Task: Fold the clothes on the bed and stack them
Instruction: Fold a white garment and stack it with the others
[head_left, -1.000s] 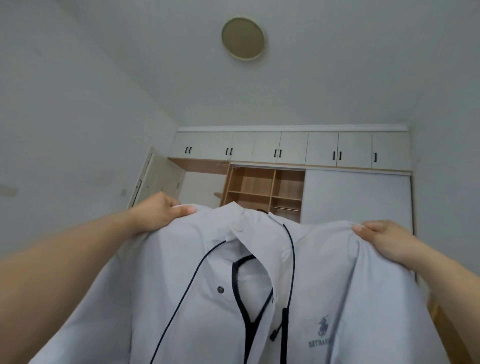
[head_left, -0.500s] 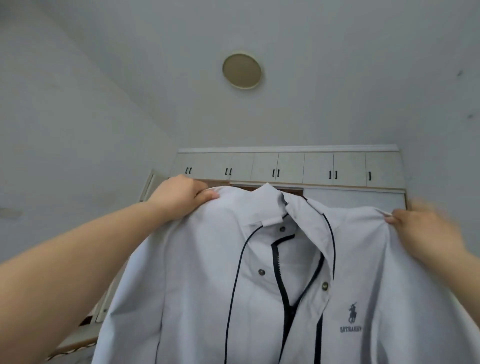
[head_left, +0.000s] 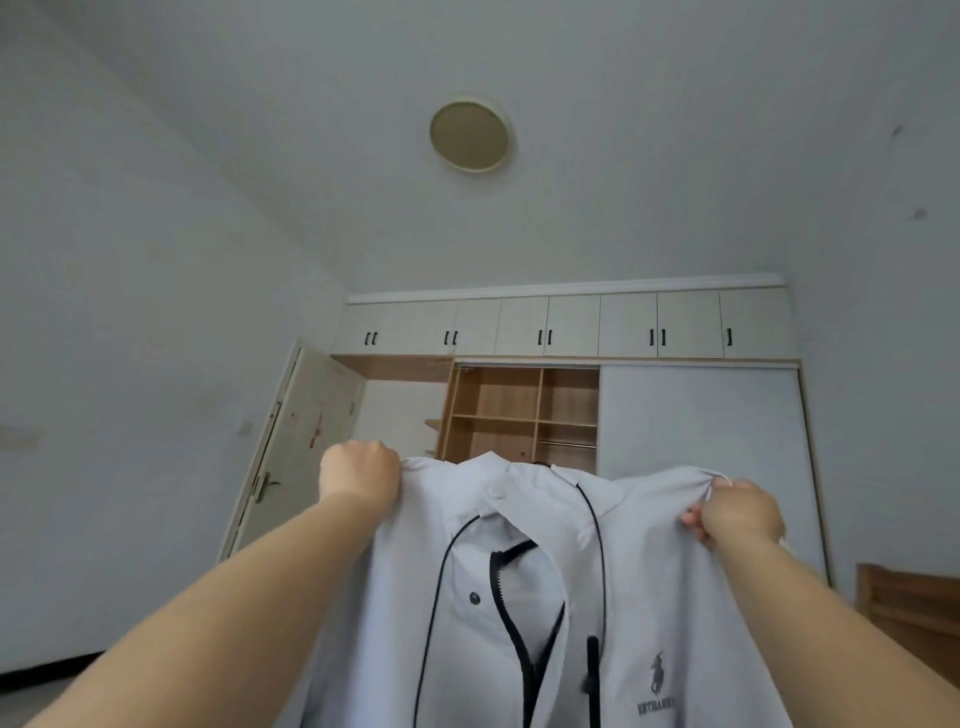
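Observation:
A pale grey-white jacket with dark piping, a dark zip, snap buttons and a small horse logo hangs upright in front of me, its front facing me. My left hand grips its left shoulder. My right hand pinches the bunched cloth at its right shoulder. Both arms are stretched forward and hold the jacket up by the shoulders. The jacket's lower part runs out of the frame. The bed is not in view.
A wardrobe with white upper cupboards, open wooden shelves and a white sliding door fills the far wall. A closed door stands at the left. A wooden piece of furniture shows at the right edge. A round lamp sits on the ceiling.
The jacket has come down a little from its higher position half a second ago, so the open wardrobe shelves show above it again. Both hands keep their hold on the shoulders.

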